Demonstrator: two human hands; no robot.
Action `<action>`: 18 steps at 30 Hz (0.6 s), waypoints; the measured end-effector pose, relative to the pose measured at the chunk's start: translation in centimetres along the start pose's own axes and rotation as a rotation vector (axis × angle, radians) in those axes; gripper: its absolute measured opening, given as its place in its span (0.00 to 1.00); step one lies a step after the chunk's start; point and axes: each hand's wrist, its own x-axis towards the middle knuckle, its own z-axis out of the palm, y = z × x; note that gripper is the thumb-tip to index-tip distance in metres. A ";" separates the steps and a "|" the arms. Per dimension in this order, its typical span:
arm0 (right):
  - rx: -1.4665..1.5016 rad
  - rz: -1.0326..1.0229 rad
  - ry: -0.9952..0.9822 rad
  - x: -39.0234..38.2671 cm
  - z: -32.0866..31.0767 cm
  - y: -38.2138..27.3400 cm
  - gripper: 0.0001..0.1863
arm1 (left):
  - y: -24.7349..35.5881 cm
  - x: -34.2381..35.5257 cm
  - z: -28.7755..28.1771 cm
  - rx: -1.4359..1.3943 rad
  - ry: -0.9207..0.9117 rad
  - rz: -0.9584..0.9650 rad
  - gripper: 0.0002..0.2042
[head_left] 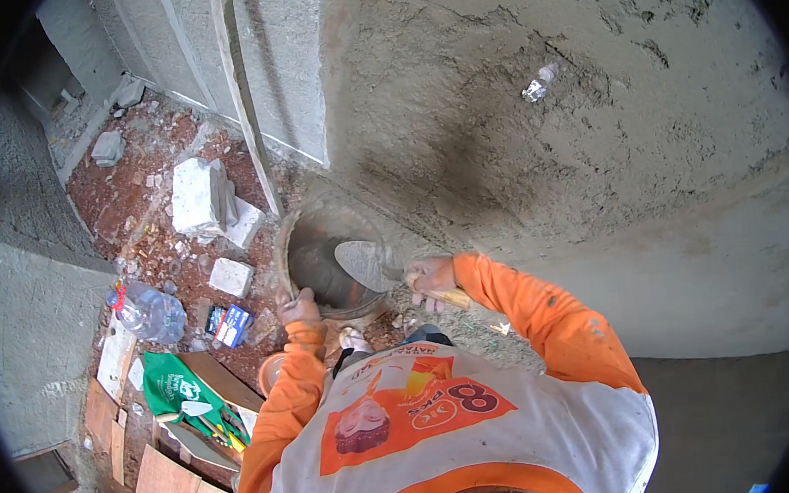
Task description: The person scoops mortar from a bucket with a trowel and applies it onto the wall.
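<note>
Over on the right there's a big grey plastered wall, rough for the most part and smoother lower down. Next in size is the bucket, right between the two hands at its near side, with grey mix inside. Then a chunky white block on the reddish ground left of it. The trowel has its blade over the bucket's mouth, can't tell if it's touching the mix. Right hand is wrapped round the trowel's handle, left hand has its fingers curled on the bucket's rim.
</note>
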 end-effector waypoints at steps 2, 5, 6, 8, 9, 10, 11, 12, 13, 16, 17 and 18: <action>-0.227 0.001 0.149 1.8 0.1 -1.4 0.14 | 3.7 -1.5 0.3 0.076 -0.099 0.159 0.20; -1.174 -0.288 0.447 9.3 -0.9 -0.9 0.16 | 7.1 -4.0 0.7 0.011 -0.229 0.469 0.23; -1.082 -0.228 0.438 2.0 5.0 -8.1 0.11 | 6.7 -3.5 -0.6 0.162 -0.217 0.612 0.24; -1.243 -0.289 0.709 6.9 7.4 -5.4 0.12 | 9.2 -2.9 0.0 0.061 -0.242 0.571 0.24; -1.281 -0.334 0.822 7.4 8.9 -5.3 0.13 | 10.0 -2.8 -0.3 -0.028 -0.252 0.493 0.24; -1.301 -0.347 0.789 7.4 9.0 -5.0 0.13 | 10.8 -2.4 -0.8 -0.035 -0.225 0.500 0.21; -1.330 -0.359 0.692 6.4 8.4 -5.9 0.13 | 10.5 -1.4 -1.1 -0.028 -0.209 0.499 0.21; -1.355 -0.361 0.621 5.7 7.3 -6.9 0.13 | 9.3 -0.1 -1.4 0.047 -0.197 0.580 0.20; -1.380 -0.345 0.583 4.8 6.0 -8.1 0.13 | 8.3 0.7 -2.0 0.130 -0.188 0.649 0.19; -1.396 -0.231 0.706 2.2 3.6 -11.9 0.14 | 8.4 0.7 -1.2 0.217 -0.190 0.777 0.18; -1.388 -0.190 0.755 1.6 3.5 -12.4 0.14 | 10.6 -1.1 -0.3 -0.017 -0.227 0.618 0.16; -1.401 -0.193 0.749 1.8 4.1 -12.8 0.14 | 10.3 -0.1 -0.5 0.002 -0.194 0.650 0.15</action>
